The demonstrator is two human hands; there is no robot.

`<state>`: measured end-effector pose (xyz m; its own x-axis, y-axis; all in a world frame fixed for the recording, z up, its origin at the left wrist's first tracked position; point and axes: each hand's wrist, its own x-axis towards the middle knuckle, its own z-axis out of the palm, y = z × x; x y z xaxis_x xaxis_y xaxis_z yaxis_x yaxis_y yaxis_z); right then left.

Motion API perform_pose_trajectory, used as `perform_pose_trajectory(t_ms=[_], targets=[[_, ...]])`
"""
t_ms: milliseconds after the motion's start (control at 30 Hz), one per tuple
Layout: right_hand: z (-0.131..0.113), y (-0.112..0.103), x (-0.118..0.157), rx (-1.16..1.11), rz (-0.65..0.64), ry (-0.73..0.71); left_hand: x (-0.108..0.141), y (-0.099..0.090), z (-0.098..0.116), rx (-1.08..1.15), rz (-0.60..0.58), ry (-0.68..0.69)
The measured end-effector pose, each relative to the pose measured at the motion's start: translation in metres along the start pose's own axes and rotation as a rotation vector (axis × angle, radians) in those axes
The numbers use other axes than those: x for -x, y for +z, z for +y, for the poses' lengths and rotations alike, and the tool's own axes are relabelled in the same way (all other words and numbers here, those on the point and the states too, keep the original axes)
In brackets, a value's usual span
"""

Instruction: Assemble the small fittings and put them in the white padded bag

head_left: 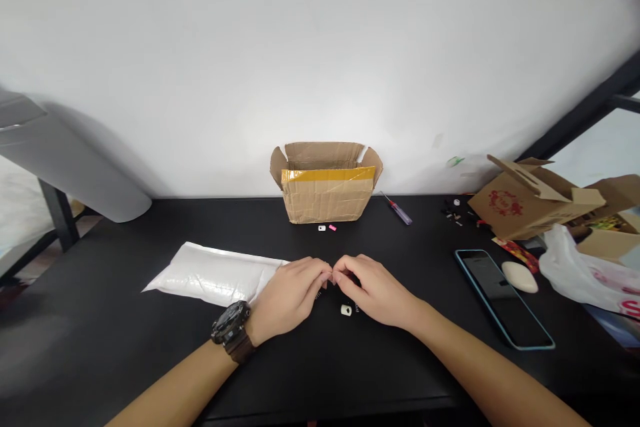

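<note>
My left hand (pixel 291 297), with a black watch (pixel 231 325) on the wrist, is closed in a pinch at the middle of the black table. Opposite it, my right hand (pixel 369 290) pinches too, and the fingertips of both meet. Whatever lies between them is too small and hidden to name. Just below the fingers sits a small white piece with a dark mark (pixel 346 310). Small dark bits lie partly covered near both hands. To the left, a white padded mailer (pixel 215 273) reaches under or behind my left hand.
An open cardboard box (pixel 327 197) stands by the wall, with a white piece (pixel 322 228) and a pink piece (pixel 333 227) before it. Rightward are a screwdriver (pixel 399 211), a phone (pixel 503 297), a white rounded object (pixel 520 277), a printed carton (pixel 520 203) and a plastic bag (pixel 575 267).
</note>
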<state>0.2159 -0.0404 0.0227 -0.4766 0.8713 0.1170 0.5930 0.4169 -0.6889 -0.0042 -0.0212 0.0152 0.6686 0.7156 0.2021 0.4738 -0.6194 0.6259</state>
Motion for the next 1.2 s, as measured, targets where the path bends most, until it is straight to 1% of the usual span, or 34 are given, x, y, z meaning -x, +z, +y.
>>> perform_pose_trajectory(t_ms=[167,233,300,467,567,667,733,800,867,933,1000,1200], targets=[[0.002,0.001,0.002,-0.166,-0.032,0.067,0.001,0.000,0.001,0.051,-0.001,-0.025],[0.002,0.001,0.002,-0.230,-0.037,0.079,0.001,-0.001,0.000,0.070,0.004,-0.015],[0.001,0.000,0.002,-0.284,-0.046,0.087,0.001,-0.002,-0.002,0.052,0.008,0.023],[0.000,-0.003,0.001,-0.395,-0.101,0.120,0.001,-0.004,-0.009,-0.142,0.017,0.155],[0.000,-0.004,0.001,-0.465,-0.134,0.141,0.001,-0.006,-0.008,-0.091,0.036,0.166],[0.000,-0.005,0.002,-0.526,-0.168,0.141,0.001,-0.009,-0.004,0.085,0.042,0.095],[0.000,-0.006,0.002,-0.532,-0.196,0.129,0.001,-0.011,-0.002,0.226,0.019,0.005],[-0.001,-0.007,0.003,-0.519,-0.225,0.120,0.000,-0.012,-0.002,0.371,-0.029,-0.107],[-0.002,-0.007,0.004,-0.503,-0.249,0.112,0.000,-0.012,-0.004,0.509,-0.101,-0.213],[-0.004,-0.006,0.005,-0.500,-0.253,0.098,0.000,-0.011,-0.007,0.615,-0.170,-0.281],[-0.006,-0.004,0.007,-0.506,-0.243,0.083,0.000,-0.010,-0.010,0.680,-0.206,-0.306],[-0.008,-0.002,0.009,-0.493,-0.202,0.076,0.001,-0.007,-0.012,0.798,-0.209,-0.284]])
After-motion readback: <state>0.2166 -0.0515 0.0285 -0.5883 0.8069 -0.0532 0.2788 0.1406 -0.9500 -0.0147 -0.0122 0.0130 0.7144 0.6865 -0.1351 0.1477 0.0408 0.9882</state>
